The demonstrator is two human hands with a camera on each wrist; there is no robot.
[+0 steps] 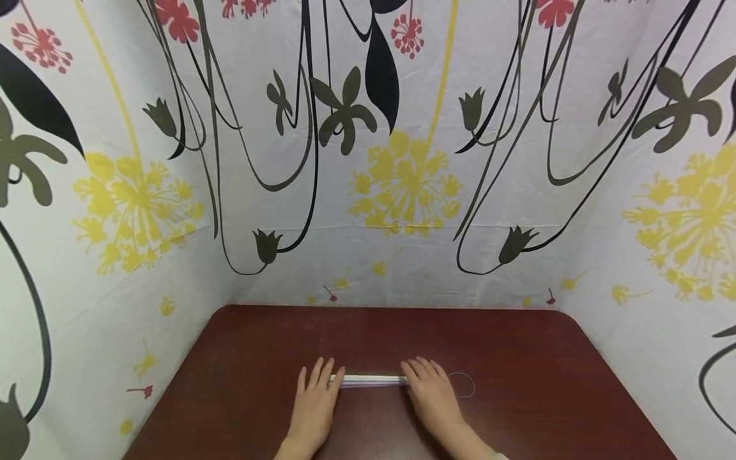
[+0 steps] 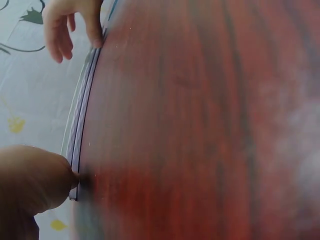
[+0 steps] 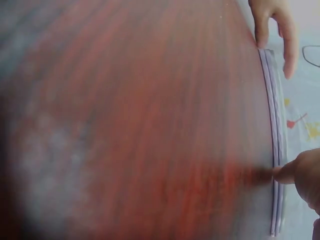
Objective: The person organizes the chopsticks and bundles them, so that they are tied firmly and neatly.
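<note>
A slim, straight bundle of white and pale lavender sticks (image 1: 374, 381) lies crosswise on the dark red table. My left hand (image 1: 314, 406) is at its left end, fingers spread and pointing away from me, with the thumb touching the sticks. At the bundle's right part, my right hand (image 1: 432, 395) rests with its fingers reaching over the sticks and its thumb at their near side. In the left wrist view the sticks (image 2: 86, 110) show a twisted-looking surface. Past the right hand a thin pale loop (image 1: 474, 385) lies on the table; where it joins the bundle is hidden.
The brown-red table (image 1: 517, 358) has rounded far corners. White cloth (image 1: 356, 268) with yellow, red and dark plant prints hangs behind it and along both sides.
</note>
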